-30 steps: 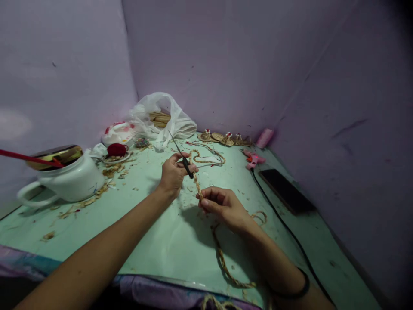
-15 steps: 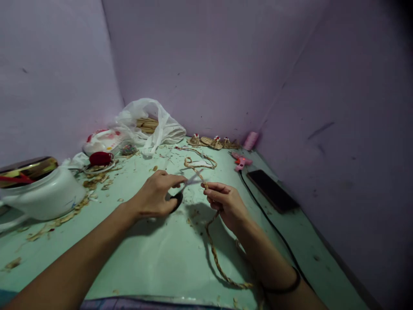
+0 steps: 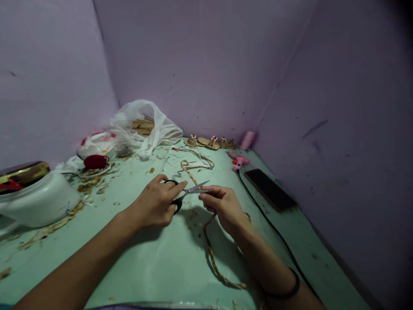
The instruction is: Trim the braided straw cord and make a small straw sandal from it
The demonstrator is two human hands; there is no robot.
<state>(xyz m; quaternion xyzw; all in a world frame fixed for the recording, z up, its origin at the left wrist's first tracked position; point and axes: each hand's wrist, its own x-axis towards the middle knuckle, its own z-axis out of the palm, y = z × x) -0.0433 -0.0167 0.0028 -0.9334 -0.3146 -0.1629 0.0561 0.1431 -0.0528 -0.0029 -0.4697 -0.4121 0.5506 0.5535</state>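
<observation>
My left hand (image 3: 158, 201) is closed around the black handles of a pair of scissors (image 3: 190, 190). The blades point right, slightly parted, and lie at my right fingertips. Between thumb and fingers, my right hand (image 3: 224, 204) pinches a tan braided cord (image 3: 211, 254). One length of the cord runs from the fingers to a loop on the table beyond; another hangs down and curves toward the table's near edge. Whether the blades touch the cord cannot be made out.
A pink glue gun (image 3: 238, 161), its black cable and a phone (image 3: 270, 189) lie at right. Small woven hats (image 3: 213, 142) and a pink spool (image 3: 248, 140) stand at the back. At left are a white pot (image 3: 48, 202), a plastic bag (image 3: 164, 129) and scraps.
The scissors have come nearer my right fingertips, and their blades now show clearly with a narrower gap. My right hand keeps its pinch on the cord. The view has shifted slightly.
</observation>
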